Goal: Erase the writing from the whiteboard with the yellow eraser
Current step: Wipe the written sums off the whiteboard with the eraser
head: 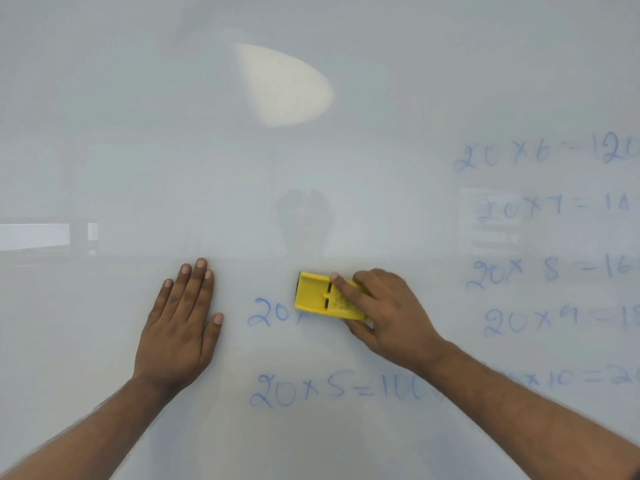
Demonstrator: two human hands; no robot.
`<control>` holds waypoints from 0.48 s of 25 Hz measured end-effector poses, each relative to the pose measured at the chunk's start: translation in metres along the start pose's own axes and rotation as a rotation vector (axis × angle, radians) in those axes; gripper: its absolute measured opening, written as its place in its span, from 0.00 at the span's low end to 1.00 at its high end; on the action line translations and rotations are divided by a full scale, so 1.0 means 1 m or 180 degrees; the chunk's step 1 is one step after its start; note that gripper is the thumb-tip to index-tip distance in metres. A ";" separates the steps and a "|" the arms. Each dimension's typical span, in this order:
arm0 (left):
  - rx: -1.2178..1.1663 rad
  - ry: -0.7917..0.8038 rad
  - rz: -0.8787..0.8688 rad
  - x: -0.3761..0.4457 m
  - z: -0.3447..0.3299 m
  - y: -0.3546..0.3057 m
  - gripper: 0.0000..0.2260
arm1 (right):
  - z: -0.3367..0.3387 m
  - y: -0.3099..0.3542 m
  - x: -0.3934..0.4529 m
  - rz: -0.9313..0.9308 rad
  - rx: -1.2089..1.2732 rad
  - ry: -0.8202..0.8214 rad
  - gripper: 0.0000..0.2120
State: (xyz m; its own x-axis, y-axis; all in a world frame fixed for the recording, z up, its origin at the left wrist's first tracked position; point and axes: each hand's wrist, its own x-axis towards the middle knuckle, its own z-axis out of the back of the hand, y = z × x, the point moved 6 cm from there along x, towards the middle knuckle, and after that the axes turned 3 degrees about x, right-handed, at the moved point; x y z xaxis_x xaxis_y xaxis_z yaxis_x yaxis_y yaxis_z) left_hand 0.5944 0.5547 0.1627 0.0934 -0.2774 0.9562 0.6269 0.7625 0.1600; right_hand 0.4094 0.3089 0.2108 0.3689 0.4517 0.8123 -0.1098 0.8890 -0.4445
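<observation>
Right hand (384, 313) pinches the yellow eraser (320, 297) against the whiteboard (311, 150), over blue writing (332, 389); left hand (180, 327) lies flat, fingers spread. Eraser looks light, rigid plastic, best held by its long sides.

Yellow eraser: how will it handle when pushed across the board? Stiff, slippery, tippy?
Probably stiff: the eraser looks like a moulded plastic shell with crisp edges. Likely light, since the right hand holds it with fingers alone. It should slide easily on the glossy whiteboard, and its flat, low shape makes tipping unlikely. The left hand lies flat on the board.
</observation>
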 end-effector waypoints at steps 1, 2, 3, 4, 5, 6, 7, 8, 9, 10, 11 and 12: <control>0.0001 -0.0010 0.0016 -0.001 -0.001 0.000 0.29 | -0.006 0.008 -0.006 0.0126 0.0013 0.0097 0.27; -0.0006 -0.0023 0.0033 -0.003 -0.001 0.000 0.29 | -0.010 0.014 -0.013 0.0268 -0.0008 0.0195 0.27; -0.0016 -0.0031 0.0051 -0.005 -0.001 0.000 0.29 | -0.011 0.017 -0.020 0.0424 -0.0065 0.0289 0.27; -0.0019 -0.0026 0.0069 -0.007 -0.001 0.001 0.29 | -0.010 0.018 -0.025 0.0597 -0.0137 0.0369 0.27; -0.0012 -0.0018 0.0081 -0.009 -0.001 0.001 0.29 | -0.007 0.016 -0.029 0.0751 -0.0206 0.0412 0.26; -0.0007 -0.0018 0.0089 -0.011 -0.001 0.001 0.29 | -0.004 0.011 -0.029 0.0826 -0.0253 0.0411 0.26; -0.0008 -0.0021 0.0102 -0.013 -0.001 0.001 0.29 | 0.001 0.004 -0.027 0.0787 -0.0263 0.0360 0.25; -0.0016 -0.0021 0.0117 -0.014 -0.002 0.001 0.29 | 0.006 -0.003 -0.021 0.0635 -0.0241 0.0267 0.26; -0.0022 -0.0021 0.0130 -0.015 -0.002 0.001 0.29 | 0.009 -0.009 -0.014 0.0415 -0.0204 0.0142 0.26; -0.0023 -0.0021 0.0140 -0.016 -0.002 0.001 0.29 | 0.011 -0.012 -0.005 0.0196 -0.0162 0.0009 0.26; -0.0022 -0.0019 0.0144 -0.017 -0.003 0.001 0.29 | 0.011 -0.011 0.003 0.0022 -0.0112 -0.0103 0.26; -0.0019 -0.0018 0.0141 -0.017 -0.003 0.001 0.29 | 0.008 -0.007 0.010 -0.0082 -0.0058 -0.0173 0.26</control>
State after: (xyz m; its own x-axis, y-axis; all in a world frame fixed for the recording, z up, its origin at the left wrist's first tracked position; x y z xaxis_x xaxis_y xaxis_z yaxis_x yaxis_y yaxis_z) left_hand 0.5958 0.5585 0.1455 0.1169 -0.2402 0.9637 0.6268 0.7705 0.1161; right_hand 0.4065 0.3083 0.2251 0.3206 0.4324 0.8427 -0.0839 0.8992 -0.4295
